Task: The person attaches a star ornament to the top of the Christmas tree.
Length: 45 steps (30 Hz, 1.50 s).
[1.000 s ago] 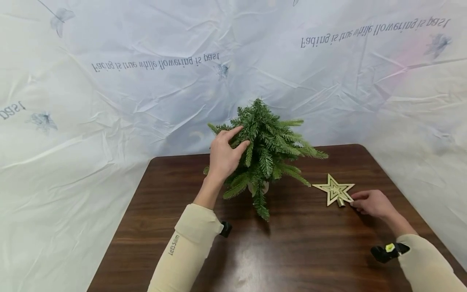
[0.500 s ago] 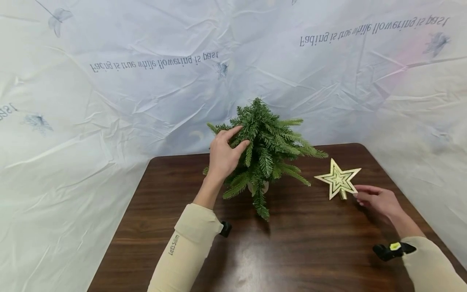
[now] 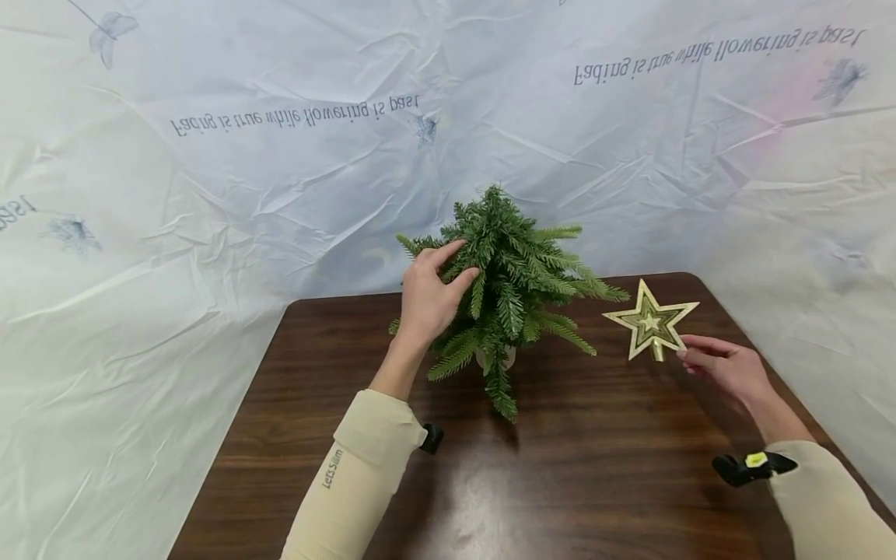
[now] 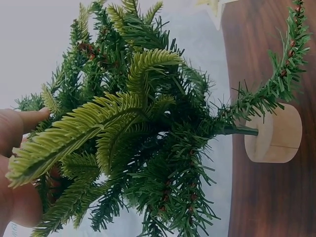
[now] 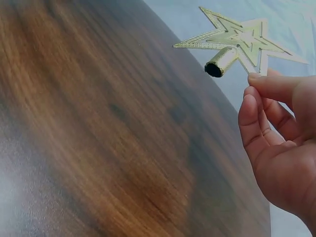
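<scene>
A small artificial Christmas tree (image 3: 509, 299) stands upright near the middle of the table, on a round wooden base (image 4: 280, 133). Its left-side branches are held by my left hand (image 3: 430, 295), thumb and index finger apart among the needles; the other fingers are mostly hidden by foliage. To the right of the tree, my right hand (image 3: 728, 373) pinches one lower point of a gold star tree topper (image 3: 651, 320) between thumb and fingers. The star is raised off the table, and its hollow tube (image 5: 222, 61) points downward in the right wrist view.
The dark wooden table (image 3: 560, 467) has rounded back corners. Close behind it hangs a wrinkled white sheet (image 3: 315, 194) with printed lettering, which also runs along both sides.
My right hand has lifted the star off the table and moved it up and slightly away. The left hand and tree have stayed in place.
</scene>
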{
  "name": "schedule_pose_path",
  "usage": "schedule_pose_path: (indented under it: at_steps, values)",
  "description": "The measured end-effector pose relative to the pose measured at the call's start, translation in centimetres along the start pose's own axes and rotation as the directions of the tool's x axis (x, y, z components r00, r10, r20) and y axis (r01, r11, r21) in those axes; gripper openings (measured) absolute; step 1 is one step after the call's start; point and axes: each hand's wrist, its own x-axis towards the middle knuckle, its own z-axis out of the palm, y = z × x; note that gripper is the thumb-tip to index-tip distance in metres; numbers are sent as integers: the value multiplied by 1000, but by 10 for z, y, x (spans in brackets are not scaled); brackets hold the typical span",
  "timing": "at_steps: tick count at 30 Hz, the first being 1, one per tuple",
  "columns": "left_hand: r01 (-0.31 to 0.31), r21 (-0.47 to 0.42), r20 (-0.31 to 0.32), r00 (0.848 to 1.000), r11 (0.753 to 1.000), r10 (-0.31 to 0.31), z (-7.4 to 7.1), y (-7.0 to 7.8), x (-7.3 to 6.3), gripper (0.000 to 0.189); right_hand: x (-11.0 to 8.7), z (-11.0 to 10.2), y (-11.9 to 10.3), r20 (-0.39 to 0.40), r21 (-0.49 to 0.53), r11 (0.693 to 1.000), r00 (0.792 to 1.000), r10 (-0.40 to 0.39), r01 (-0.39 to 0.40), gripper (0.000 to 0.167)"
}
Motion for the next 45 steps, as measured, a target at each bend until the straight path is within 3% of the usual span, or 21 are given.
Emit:
schedule_pose_path:
  at_steps: [6, 13, 21, 29, 33, 39, 45]
  values:
    - [-8, 2, -1, 1000, 1000, 8, 1, -3, 3, 52, 1, 1, -7, 23, 119, 993, 1000, -4, 1, 26]
    - [-14, 5, -1, 1000, 1000, 14, 2, -6, 6, 52, 4, 5, -23, 60, 288, 957, 997, -42, 23, 32]
    - [-7, 7, 3, 1000, 1000, 7, 2, -8, 9, 52, 8, 8, -38, 61, 379, 925, 996, -66, 38, 32]
    - [-2, 11, 8, 1000, 1000, 2, 2, -10, 12, 51, 13, 10, -54, 52, 399, 916, 996, -76, 49, 28]
    - [-3, 14, 7, 1000, 1000, 3, 2, -11, 14, 52, 14, 13, -64, 52, 461, 886, 995, -88, 54, 31]
    - [-2, 4, 4, 1000, 1000, 2, 3, -13, 17, 52, 18, 19, -78, 57, 531, 839, 984, -171, 115, 30]
    - [-7, 1, 3, 1000, 1000, 7, 3, -15, 19, 52, 20, 24, -92, 62, 570, 810, 976, -210, 138, 28]
